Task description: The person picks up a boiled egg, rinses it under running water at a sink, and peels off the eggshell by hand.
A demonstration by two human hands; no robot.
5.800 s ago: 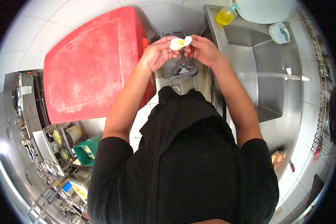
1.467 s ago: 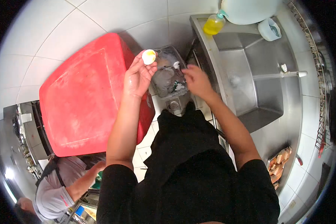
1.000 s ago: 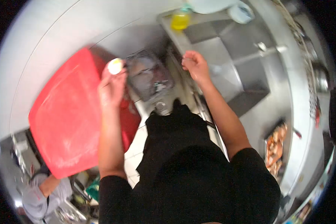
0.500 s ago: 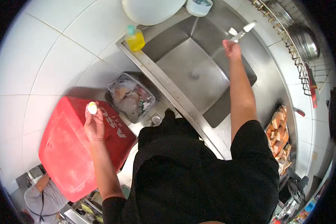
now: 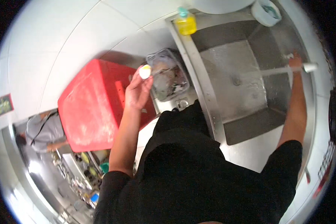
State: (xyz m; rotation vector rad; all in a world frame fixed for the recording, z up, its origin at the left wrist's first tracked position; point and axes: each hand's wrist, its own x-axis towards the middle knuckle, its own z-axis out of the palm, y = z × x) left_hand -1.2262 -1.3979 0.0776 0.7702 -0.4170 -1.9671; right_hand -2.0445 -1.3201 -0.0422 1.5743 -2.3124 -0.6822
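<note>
My left hand (image 5: 138, 89) is closed around what looks like a boiled egg (image 5: 145, 72), white with a yellow patch, raised in front of the red box. Over at the sink's far right side, my right hand (image 5: 295, 62) is at the small white tap handle (image 5: 289, 56), its fingers closed and partly blurred. The tap (image 5: 310, 67) has a white end and passes across my right wrist. A pale streak like running water extends from it over the metal sink (image 5: 227, 67), whose bottom looks wet.
A yellow soap bottle (image 5: 186, 24) stands on the sink's rim. A white tub (image 5: 267, 13) sits at the back corner. Beside the large red box (image 5: 89, 108) is a lined bin (image 5: 168, 76) with waste. A person in grey (image 5: 44, 130) works at far left.
The view has turned, shifting the sink rightward. My right hand has moved in to the tap handle, and a water-like streak now shows. My left hand still holds the egg, nearer the bin.
</note>
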